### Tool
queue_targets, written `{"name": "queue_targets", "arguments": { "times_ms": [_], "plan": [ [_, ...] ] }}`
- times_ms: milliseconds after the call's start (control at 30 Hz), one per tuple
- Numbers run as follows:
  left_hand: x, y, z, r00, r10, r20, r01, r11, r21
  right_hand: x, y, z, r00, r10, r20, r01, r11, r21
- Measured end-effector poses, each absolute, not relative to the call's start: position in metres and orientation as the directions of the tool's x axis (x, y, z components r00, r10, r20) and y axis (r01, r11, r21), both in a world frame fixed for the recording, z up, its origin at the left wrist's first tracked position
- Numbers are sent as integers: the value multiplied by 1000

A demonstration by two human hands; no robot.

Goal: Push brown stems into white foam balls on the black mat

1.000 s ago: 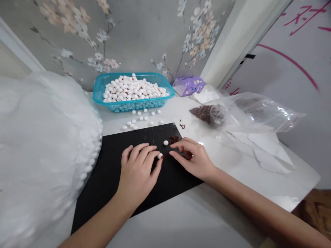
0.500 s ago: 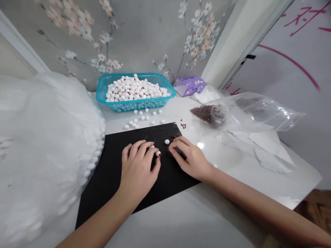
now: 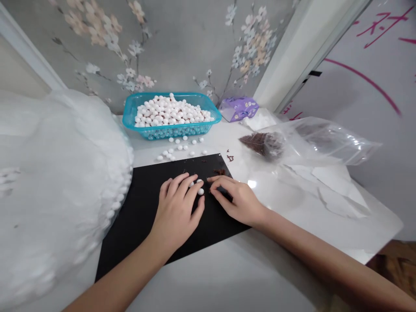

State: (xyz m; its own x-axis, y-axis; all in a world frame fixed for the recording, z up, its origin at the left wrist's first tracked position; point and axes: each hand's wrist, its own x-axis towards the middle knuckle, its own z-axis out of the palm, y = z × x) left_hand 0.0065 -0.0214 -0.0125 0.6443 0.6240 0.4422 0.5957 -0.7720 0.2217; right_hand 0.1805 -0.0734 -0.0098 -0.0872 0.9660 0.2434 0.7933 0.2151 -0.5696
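A black mat point(image 3: 146, 225) lies on the white table. My left hand point(image 3: 178, 210) rests flat on it with fingers stretched out, and its fingertips touch two small white beads point(image 3: 200, 191). My right hand point(image 3: 235, 199) sits just to the right, fingers curled, with thumb and forefinger drawn together close to the beads. What they pinch is too small to make out. A few dark brown bits point(image 3: 221, 172) lie on the mat just beyond the right hand.
A teal basket point(image 3: 172, 131) heaped with white beads stands at the back, with loose beads point(image 3: 178, 149) in front of it. A purple packet point(image 3: 238, 108) and a clear bag holding brown pieces point(image 3: 263, 144) lie right. A big white bag point(image 3: 55, 186) fills the left.
Both hands have slid a little farther up the mat. The lone white bead that lay ahead of them is now at my left fingertips beside the other one.
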Motion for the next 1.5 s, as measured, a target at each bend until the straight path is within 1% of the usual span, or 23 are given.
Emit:
{"name": "queue_targets", "arguments": {
  "times_ms": [100,200,333,467,567,700,767,833,933,967,1033,1100,1167,1200,1400,1500],
  "plan": [
    [5,-21,-14,669,619,412,588,-779,215,180,-74,-10,-165,967,195,772,249,-584],
    [5,-20,-15,647,654,392,623,-750,222,180,-75,-10,-211,953,217,735,301,-607],
    [6,-17,-17,683,648,337,619,-759,202,181,-75,-13,-170,940,296,700,327,-635],
    [6,-16,-17,699,661,274,621,-750,225,181,-76,-16,-131,938,319,685,319,-655],
    [6,-17,-15,681,679,274,635,-734,242,182,-76,-17,-102,942,321,675,303,-673],
    [7,-18,-15,717,636,285,593,-771,232,182,-75,-17,-69,944,324,659,286,-695],
    [7,-18,-14,725,632,273,581,-775,250,182,-75,-17,-45,940,337,652,283,-704],
    [6,-18,-13,703,650,290,586,-760,281,183,-75,-17,2,935,354,655,266,-707],
    [5,-19,-11,657,643,393,572,-765,295,183,-76,-17,106,915,390,671,224,-707],
    [5,-20,-11,657,615,436,552,-786,278,182,-76,-17,133,906,401,673,215,-708],
    [4,-22,-12,690,520,504,489,-848,205,182,-76,-17,160,892,423,676,213,-706],
    [5,-23,-13,737,416,533,424,-898,116,182,-76,-17,159,884,440,688,220,-691],
    [5,-24,-15,765,363,532,390,-919,67,182,-77,-17,144,879,455,712,227,-664],
    [5,-25,-16,764,361,534,388,-919,66,183,-77,-18,136,877,461,724,230,-650],
    [8,-24,-16,745,401,534,387,-911,144,185,-78,-17,89,862,500,784,249,-568],
    [8,-23,-15,760,430,487,406,-900,160,187,-77,-17,-47,838,544,831,334,-444]
  ]
}}
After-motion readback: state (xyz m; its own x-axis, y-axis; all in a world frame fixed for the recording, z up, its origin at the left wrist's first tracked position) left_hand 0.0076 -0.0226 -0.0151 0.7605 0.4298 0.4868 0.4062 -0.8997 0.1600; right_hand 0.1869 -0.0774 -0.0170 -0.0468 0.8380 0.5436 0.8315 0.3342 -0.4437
